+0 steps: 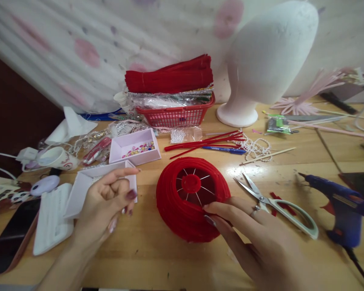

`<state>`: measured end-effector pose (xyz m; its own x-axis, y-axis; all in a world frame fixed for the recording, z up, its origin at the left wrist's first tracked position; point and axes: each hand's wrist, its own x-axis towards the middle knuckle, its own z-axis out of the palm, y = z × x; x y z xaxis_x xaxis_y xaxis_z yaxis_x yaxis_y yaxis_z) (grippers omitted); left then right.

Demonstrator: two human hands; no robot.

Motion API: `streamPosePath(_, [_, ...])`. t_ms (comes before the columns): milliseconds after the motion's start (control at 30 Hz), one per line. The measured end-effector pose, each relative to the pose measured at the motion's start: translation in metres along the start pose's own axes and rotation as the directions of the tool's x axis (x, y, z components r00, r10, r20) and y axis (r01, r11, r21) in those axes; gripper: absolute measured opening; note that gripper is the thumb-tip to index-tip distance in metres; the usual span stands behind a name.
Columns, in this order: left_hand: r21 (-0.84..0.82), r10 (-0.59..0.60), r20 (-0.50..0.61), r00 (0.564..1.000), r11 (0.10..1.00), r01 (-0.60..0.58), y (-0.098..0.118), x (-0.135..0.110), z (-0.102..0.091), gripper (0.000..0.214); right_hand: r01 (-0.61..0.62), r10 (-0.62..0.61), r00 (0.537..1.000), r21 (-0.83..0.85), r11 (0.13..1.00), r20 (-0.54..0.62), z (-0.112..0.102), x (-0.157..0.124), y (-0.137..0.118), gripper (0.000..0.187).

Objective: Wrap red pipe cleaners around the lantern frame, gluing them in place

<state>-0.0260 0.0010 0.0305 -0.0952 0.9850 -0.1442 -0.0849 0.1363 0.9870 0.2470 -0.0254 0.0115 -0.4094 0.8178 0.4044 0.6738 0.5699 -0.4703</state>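
A round red frame (pixel 176 218), wrapped in fuzzy chenille stems, sits on the table in front of me. Thin wire spokes run from its rim to a small red disc (pixel 191 183) at the centre of its opening. My right hand (pixel 248 230) pinches the near right edge of the opening between thumb and index finger. To the left, my left hand (pixel 109 198) hovers over a white box (pixel 79 190), partly hiding it. The index finger stretches out and the others curl loosely, with nothing visible between them.
Scissors (pixel 262 199) and a blue glue gun (pixel 336 202) lie at right. Behind are red stems (pixel 200 143), a blue pen (pixel 223 150), a gem box (pixel 135 147), a red basket (pixel 176 115) and a white foam head (pixel 261 56). A phone (pixel 12 234) lies left.
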Motion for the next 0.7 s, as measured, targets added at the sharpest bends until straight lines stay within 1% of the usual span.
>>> streamPosePath(67, [0.019,0.03,-0.043,0.999,0.999,-0.03,0.0,0.001,0.004,0.049,0.001,-0.001,1.0,0.011,1.0,0.003,-0.001,0.0,-0.001,0.02])
streamPosePath(167, [0.008,0.062,-0.038,0.997,0.998,-0.062,-0.002,0.002,0.007,0.066,-0.01,0.01,1.0,-0.001,1.0,0.015,-0.002,0.001,-0.001,0.02])
streamPosePath(233, [0.011,0.102,-0.022,0.995,0.995,-0.102,-0.005,0.001,0.006,0.067,-0.015,0.015,1.0,-0.02,1.0,0.011,-0.002,0.0,-0.001,0.02])
streamPosePath(267, [0.024,0.12,-0.009,0.993,0.993,-0.119,-0.007,0.0,0.005,0.064,-0.016,0.016,1.0,-0.025,1.0,0.006,-0.002,0.0,-0.001,0.02])
streamPosePath(367, [0.073,0.165,0.053,0.985,0.983,-0.169,-0.013,-0.007,-0.001,0.044,-0.01,0.01,1.0,-0.018,1.0,0.006,-0.003,-0.001,0.0,0.021])
streamPosePath(433, [0.084,0.215,0.153,0.965,0.97,-0.229,-0.017,-0.014,-0.005,0.043,0.001,-0.001,1.0,-0.005,1.0,0.016,-0.004,-0.001,0.001,0.021])
streamPosePath(500, [0.155,0.251,0.238,0.938,0.944,-0.292,-0.022,-0.024,-0.005,0.047,0.006,-0.006,1.0,-0.008,1.0,0.022,-0.005,-0.001,0.001,0.022])
streamPosePath(533, [0.233,0.257,0.255,0.932,0.919,-0.318,-0.024,-0.029,-0.004,0.046,0.008,-0.008,1.0,-0.009,1.0,0.025,-0.005,-0.001,0.0,0.023])
streamPosePath(567, [0.337,0.262,0.25,0.932,0.879,-0.337,-0.026,-0.034,0.0,0.043,0.008,-0.007,1.0,-0.012,1.0,0.026,-0.006,-0.001,0.0,0.022])
streamPosePath(600, [0.448,0.283,0.224,0.933,0.82,-0.356,-0.028,-0.038,0.005,0.038,0.007,-0.007,1.0,-0.012,1.0,0.021,-0.006,-0.001,0.0,0.022])
streamPosePath(667, [0.625,0.399,0.206,0.893,0.649,-0.434,-0.031,-0.042,0.018,0.035,-0.004,0.004,1.0,-0.017,1.0,0.001,-0.007,-0.002,-0.001,0.021])
streamPosePath(700, [0.684,0.474,0.201,0.857,0.559,-0.469,-0.033,-0.043,0.026,0.034,-0.016,0.016,1.0,-0.028,0.999,-0.015,-0.007,-0.003,-0.001,0.02])
